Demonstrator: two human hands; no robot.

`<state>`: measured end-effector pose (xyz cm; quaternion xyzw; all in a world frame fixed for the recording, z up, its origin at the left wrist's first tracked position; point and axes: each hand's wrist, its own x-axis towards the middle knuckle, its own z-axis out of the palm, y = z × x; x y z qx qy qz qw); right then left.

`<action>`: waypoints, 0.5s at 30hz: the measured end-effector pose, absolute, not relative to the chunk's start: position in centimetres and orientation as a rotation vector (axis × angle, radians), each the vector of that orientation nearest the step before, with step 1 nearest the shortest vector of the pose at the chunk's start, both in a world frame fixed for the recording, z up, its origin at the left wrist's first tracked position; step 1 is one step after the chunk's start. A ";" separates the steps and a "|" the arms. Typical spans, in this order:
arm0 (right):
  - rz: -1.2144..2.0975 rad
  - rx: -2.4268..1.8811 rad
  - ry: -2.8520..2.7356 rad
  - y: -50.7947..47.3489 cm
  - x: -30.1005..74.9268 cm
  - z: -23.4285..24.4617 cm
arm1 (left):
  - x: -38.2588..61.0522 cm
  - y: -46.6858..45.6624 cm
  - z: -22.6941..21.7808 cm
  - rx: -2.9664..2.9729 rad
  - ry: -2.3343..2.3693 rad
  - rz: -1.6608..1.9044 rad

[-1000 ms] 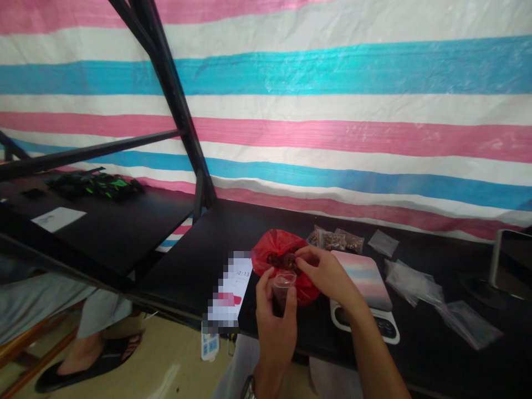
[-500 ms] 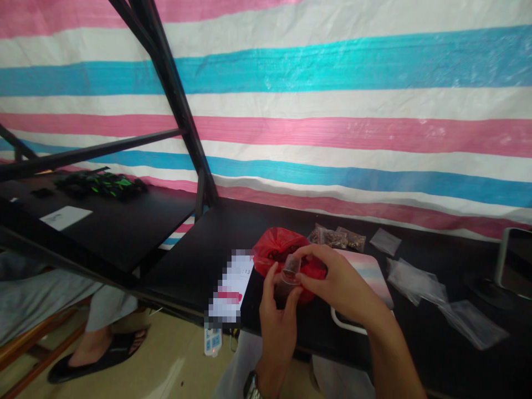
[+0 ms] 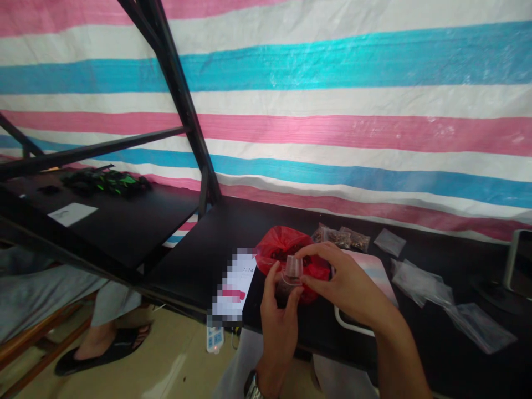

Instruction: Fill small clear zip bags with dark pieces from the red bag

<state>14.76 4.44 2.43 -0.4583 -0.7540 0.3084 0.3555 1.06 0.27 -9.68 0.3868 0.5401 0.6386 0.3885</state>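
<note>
My left hand [image 3: 279,317] is wrapped around the lower part of a small clear plastic cup [image 3: 292,271] with dark brown contents. My right hand [image 3: 341,285] pinches the cup's upper part from the right; the cup is tilted. Both hands are over the front of a black table [image 3: 216,238]. Right behind the cup lies an open red plastic bag [image 3: 277,244] with dark brown pieces inside. A kitchen scale [image 3: 374,271] with a pastel striped top sits under my right hand, mostly hidden by it.
A phone [image 3: 233,285] lies left of the bag. Small filled packets [image 3: 343,238] and several empty clear bags [image 3: 419,280] lie behind and to the right. A black metal frame [image 3: 183,105] rises at left. Another person's sandalled feet [image 3: 103,346] show under a neighbouring table.
My right hand came from the red bag onto the cup in my left hand and now grips its upper part, tilting it. The camera shifted slightly.
</note>
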 end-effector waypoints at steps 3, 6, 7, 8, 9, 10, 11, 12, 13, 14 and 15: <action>0.791 -1.163 -1.933 4.4 14.5 2.4 | 1.1 0.2 -9.6 0.980 1.365 1.631; 0.791 -1.137 -1.890 4.5 14.3 2.4 | 1.0 0.2 -9.5 0.982 1.372 1.648; 0.773 -1.137 -1.854 4.6 14.3 2.3 | 1.0 0.2 -9.5 0.987 1.379 1.648; 0.740 -1.153 -1.810 4.8 14.5 2.2 | 1.0 0.1 -9.5 0.992 1.388 1.649; 0.699 -1.186 -1.769 5.1 14.6 2.0 | 1.0 0.0 -9.5 0.997 1.397 1.646; 0.656 -1.237 -1.746 5.5 14.8 1.7 | 1.0 -0.1 -9.6 0.995 1.408 1.647; 0.620 -1.298 -1.754 5.9 14.9 1.3 | 1.0 -0.2 -9.6 0.986 1.417 1.649; 0.589 -1.363 -1.790 6.4 15.0 0.8 | 1.0 -0.3 -9.8 0.973 1.425 1.655; 0.562 -1.427 -1.850 7.0 15.0 0.4 | 1.0 -0.4 -9.9 0.959 1.428 1.660; 0.529 -1.485 -1.913 7.5 14.9 -0.1 | 1.0 -0.5 -10.1 0.947 1.429 1.667; 0.479 -1.542 -1.960 8.0 14.7 -0.6 | 1.0 -0.6 -10.3 0.937 1.431 1.674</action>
